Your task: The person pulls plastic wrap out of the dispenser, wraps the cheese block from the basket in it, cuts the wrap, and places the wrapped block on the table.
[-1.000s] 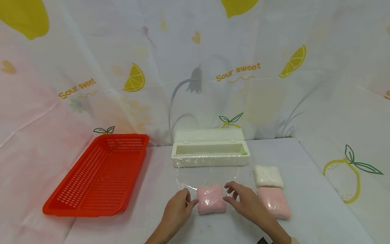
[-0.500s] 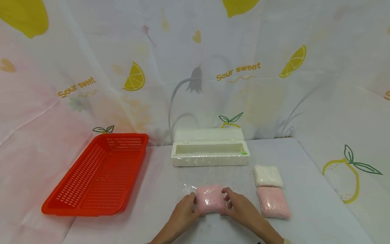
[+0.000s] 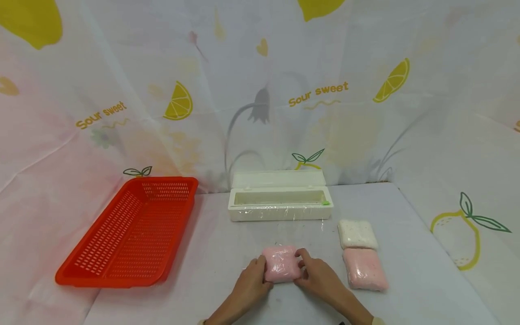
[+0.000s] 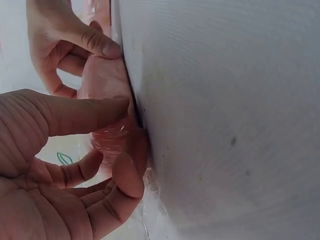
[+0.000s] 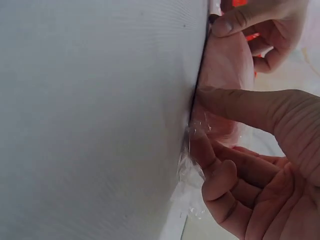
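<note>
A soft-looking pink square block [image 3: 281, 264], wrapped in shiny clear cling film, lies on the white table between both hands. My left hand [image 3: 252, 279] grips its left side, thumb at the near edge and fingers curled along the side. On the right side my right hand [image 3: 320, 276] holds it in the same way. Loose cling film [image 4: 151, 202] gathers by the left fingers in the left wrist view. In the right wrist view, more film [image 5: 189, 167] bunches beside the right fingertips. The underside of the block is hidden.
A white cling film box [image 3: 280, 213] with its lid raised and a green slider stands behind the block. To the right lie a white wrapped block [image 3: 357, 234] and another pink wrapped block [image 3: 365, 269]. A red plastic basket [image 3: 162, 271] stands at the left.
Both hands have come in against the sides of the pink block. Film that stretched from the box to the block now lies gathered close at its sides.
</note>
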Motion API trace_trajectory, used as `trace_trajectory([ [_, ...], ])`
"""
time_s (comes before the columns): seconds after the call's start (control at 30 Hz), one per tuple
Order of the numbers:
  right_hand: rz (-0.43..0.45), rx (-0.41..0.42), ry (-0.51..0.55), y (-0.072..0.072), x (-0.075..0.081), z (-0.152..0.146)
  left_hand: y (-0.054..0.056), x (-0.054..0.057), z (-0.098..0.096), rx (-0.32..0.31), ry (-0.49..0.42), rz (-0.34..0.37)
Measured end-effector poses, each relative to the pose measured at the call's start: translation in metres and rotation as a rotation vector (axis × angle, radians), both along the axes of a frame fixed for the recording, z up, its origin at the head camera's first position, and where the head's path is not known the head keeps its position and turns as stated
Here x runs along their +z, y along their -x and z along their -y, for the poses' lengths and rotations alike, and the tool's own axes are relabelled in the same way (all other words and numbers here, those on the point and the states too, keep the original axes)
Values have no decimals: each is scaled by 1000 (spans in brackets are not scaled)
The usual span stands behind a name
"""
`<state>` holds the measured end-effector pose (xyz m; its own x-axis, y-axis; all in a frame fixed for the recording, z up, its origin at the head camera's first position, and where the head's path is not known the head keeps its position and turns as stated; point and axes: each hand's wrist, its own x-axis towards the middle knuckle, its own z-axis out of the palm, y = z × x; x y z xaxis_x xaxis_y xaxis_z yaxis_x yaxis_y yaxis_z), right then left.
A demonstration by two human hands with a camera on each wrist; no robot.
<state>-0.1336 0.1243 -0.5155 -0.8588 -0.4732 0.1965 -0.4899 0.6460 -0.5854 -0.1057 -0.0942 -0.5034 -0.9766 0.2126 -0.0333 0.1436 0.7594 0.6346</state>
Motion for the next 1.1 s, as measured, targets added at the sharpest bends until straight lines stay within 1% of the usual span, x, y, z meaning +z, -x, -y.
trace_trajectory([
  [0.1,23,18,28,2,2,-2,0,1,1,-16,5,-55],
  [0.2,73,41,84,6,7,-6,3,7,2,-17,-18,-100],
  [0.27,106,47,118,10,11,-7,7,11,3,-9,-41,-122],
  [0.37,150,43,163,17,20,-9,16,19,5,13,-81,-129],
  [0.5,153,12,196,30,28,-6,33,26,6,40,-101,-150],
  [0.57,133,-4,205,37,31,-4,42,29,6,50,-106,-174],
  [0.7,113,-55,220,52,31,0,59,31,5,75,-104,-223],
  [0.77,110,-97,223,60,30,2,68,31,3,88,-102,-231],
  [0.97,137,-246,219,81,30,9,89,29,1,138,-118,-212],
  [1.0,140,-266,219,84,30,11,92,29,1,147,-120,-215],
  [1.1,118,-315,222,91,29,15,102,25,1,165,-113,-258],
])
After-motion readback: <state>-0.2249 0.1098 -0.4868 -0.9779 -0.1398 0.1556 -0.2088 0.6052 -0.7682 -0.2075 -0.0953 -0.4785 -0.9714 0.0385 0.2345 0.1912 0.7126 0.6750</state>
